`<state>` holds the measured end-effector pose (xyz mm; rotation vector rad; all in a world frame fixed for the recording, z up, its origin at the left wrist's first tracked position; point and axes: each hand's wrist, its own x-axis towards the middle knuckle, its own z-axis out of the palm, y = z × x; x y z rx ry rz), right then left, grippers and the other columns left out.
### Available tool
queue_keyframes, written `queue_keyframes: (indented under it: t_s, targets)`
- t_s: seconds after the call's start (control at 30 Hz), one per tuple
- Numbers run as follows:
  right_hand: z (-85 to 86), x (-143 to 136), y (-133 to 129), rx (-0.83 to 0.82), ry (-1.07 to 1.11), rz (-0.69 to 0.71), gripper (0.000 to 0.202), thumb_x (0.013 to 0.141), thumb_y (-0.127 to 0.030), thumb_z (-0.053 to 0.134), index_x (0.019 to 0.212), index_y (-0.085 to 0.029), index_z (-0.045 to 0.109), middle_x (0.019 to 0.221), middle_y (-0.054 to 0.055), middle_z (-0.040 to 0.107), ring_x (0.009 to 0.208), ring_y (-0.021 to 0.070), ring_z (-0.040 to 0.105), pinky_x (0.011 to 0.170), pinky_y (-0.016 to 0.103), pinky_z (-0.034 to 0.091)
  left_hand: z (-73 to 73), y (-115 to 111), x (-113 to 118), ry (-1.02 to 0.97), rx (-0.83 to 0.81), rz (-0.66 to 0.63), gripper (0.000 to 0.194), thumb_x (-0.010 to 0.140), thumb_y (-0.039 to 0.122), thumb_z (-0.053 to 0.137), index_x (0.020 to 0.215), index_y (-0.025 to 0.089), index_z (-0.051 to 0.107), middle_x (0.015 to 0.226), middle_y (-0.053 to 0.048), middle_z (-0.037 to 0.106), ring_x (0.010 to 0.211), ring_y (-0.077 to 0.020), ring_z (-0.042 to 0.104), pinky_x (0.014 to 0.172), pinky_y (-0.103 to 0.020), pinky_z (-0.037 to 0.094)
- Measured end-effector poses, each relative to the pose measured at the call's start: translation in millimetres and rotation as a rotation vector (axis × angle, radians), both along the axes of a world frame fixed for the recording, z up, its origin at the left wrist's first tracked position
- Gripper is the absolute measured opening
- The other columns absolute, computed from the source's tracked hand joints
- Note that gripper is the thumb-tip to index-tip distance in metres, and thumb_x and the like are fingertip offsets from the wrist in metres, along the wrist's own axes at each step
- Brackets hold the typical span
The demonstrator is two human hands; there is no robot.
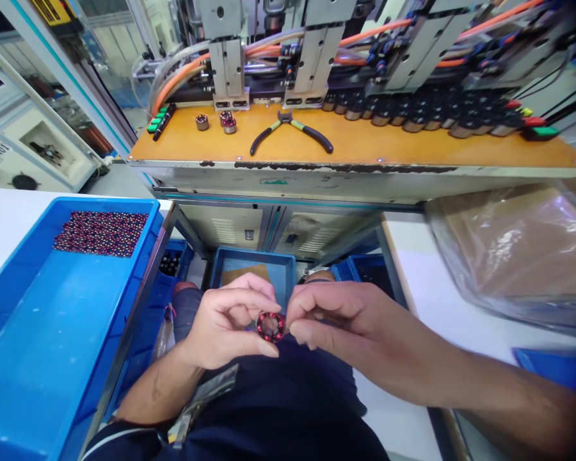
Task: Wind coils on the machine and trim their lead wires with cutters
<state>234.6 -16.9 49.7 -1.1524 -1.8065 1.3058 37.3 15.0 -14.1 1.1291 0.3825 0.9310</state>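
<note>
Just above my lap, my left hand (pixel 233 320) holds a small ring-shaped part (pixel 270 326) between thumb and fingers. The ring has red and dark segments around an open centre, which faces up toward me. My right hand (pixel 333 317) is at the ring's right edge, its thumb and index finger pinched together there. Whatever lies between those right fingertips is too small to make out. Many similar red and dark parts (pixel 100 234) stand packed together at the far end of a blue bin (pixel 33 320) on the left.
Pliers (pixel 288 128), a few ring parts (pixel 201 122) and a marker (pixel 164 122) lie on the orange ledge (pixel 187 148) under the machine. Several black-topped parts (pixel 415 118) line its right side. A plastic-wrapped carton (pixel 513 250) sits on the right table (pixel 415 256). Below is a blue tray (pixel 288 261).
</note>
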Motion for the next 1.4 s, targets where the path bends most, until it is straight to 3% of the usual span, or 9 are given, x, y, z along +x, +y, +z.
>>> queue_keyframes:
  t_s: [0.13, 0.2, 0.33, 0.4, 0.53, 0.73, 0.97, 1.27, 1.4]
  targets:
    - [3.2, 11, -3, 0.122, -0.106, 0.174, 0.016, 0.094, -0.017, 0.057, 0.078, -0.018, 0.060, 0.070, -0.005, 0.060, 0.063, 0.0049, 0.053, 0.058, 0.015, 0.042, -0.1, 0, -3, 0.015, -0.024, 0.010, 0.039, 0.057, 0.010, 0.089, 0.093, 0.020, 0.078, 0.095, -0.005, 0.060, 0.073, -0.0102, 0.065, 0.065, -0.019, 0.055]
    - [0.9, 20, -4, 0.278, -0.155, 0.260, 0.011, 0.095, -0.017, 0.057, 0.084, -0.018, 0.061, 0.075, -0.003, 0.063, 0.067, 0.0059, 0.058, 0.063, 0.016, 0.045, -0.5, 0, -5, 0.002, -0.072, -0.018, 0.036, 0.058, 0.012, 0.089, 0.092, 0.018, 0.076, 0.094, -0.006, 0.061, 0.071, -0.0124, 0.067, 0.063, -0.021, 0.056]
    - [-11.6, 25, -1, 0.780, -0.298, 0.061, 0.010, 0.094, -0.018, 0.059, 0.103, -0.014, 0.062, 0.095, 0.006, 0.067, 0.090, 0.0131, 0.064, 0.085, 0.025, 0.052, 0.7, 2, -4, -0.071, -0.201, -0.143, 0.032, 0.061, 0.015, 0.088, 0.089, 0.016, 0.074, 0.091, -0.004, 0.061, 0.069, -0.0119, 0.068, 0.062, -0.019, 0.055]
    - [-16.4, 20, 2, 0.890, -0.294, 0.042, 0.015, 0.094, -0.018, 0.060, 0.107, -0.012, 0.061, 0.099, 0.009, 0.067, 0.095, 0.0148, 0.062, 0.089, 0.028, 0.052, 2.2, 1, -2, -0.098, -0.274, -0.204, 0.032, 0.061, 0.016, 0.088, 0.089, 0.016, 0.074, 0.091, -0.003, 0.061, 0.068, -0.0109, 0.068, 0.062, -0.018, 0.055]
    - [-18.1, 8, 6, 0.928, -0.174, 0.053, 0.012, 0.092, -0.017, 0.062, 0.102, -0.011, 0.063, 0.095, 0.008, 0.067, 0.090, 0.0135, 0.063, 0.084, 0.030, 0.056, 4.6, -1, 3, -0.134, -0.361, -0.268, 0.033, 0.062, 0.017, 0.088, 0.091, 0.015, 0.074, 0.092, -0.002, 0.061, 0.067, -0.0090, 0.067, 0.063, -0.018, 0.055]
    - [-18.5, 8, 10, 0.903, -0.126, 0.075, 0.005, 0.094, -0.020, 0.061, 0.095, -0.016, 0.064, 0.086, 0.004, 0.070, 0.079, 0.0118, 0.065, 0.075, 0.028, 0.057, 4.1, -3, 1, -0.123, -0.382, -0.246, 0.034, 0.060, 0.015, 0.088, 0.090, 0.014, 0.074, 0.093, -0.003, 0.062, 0.070, -0.0097, 0.067, 0.063, -0.018, 0.055]
    - [-18.6, 6, 9, 0.934, -0.110, 0.030, 0.007, 0.086, -0.011, 0.068, 0.090, -0.015, 0.064, 0.079, 0.006, 0.072, 0.072, 0.0139, 0.065, 0.068, 0.029, 0.056, 4.5, -2, 2, -0.062, -0.355, -0.219, 0.032, 0.060, 0.014, 0.088, 0.090, 0.014, 0.074, 0.095, -0.004, 0.062, 0.064, -0.0094, 0.067, 0.061, -0.019, 0.057]
    - [-29.6, -4, 0, 0.866, -0.052, -0.135, 0.007, 0.089, -0.009, 0.060, 0.089, -0.014, 0.065, 0.079, 0.007, 0.069, 0.072, 0.0138, 0.066, 0.070, 0.028, 0.057, 1.0, -2, 2, 0.017, -0.012, -0.001, 0.040, 0.061, 0.009, 0.087, 0.098, 0.021, 0.077, 0.100, -0.004, 0.060, 0.073, -0.0064, 0.060, 0.068, -0.017, 0.052]
    - [-39.9, -12, 0, 0.843, 0.033, -0.200, 0.011, 0.086, -0.005, 0.057, 0.088, -0.015, 0.061, 0.075, 0.005, 0.064, 0.067, 0.0131, 0.063, 0.064, 0.027, 0.056, 0.0, -4, 2, 0.018, 0.097, 0.071, 0.046, 0.064, 0.008, 0.085, 0.105, 0.026, 0.075, 0.104, -0.005, 0.059, 0.086, -0.0118, 0.060, 0.078, -0.023, 0.053]
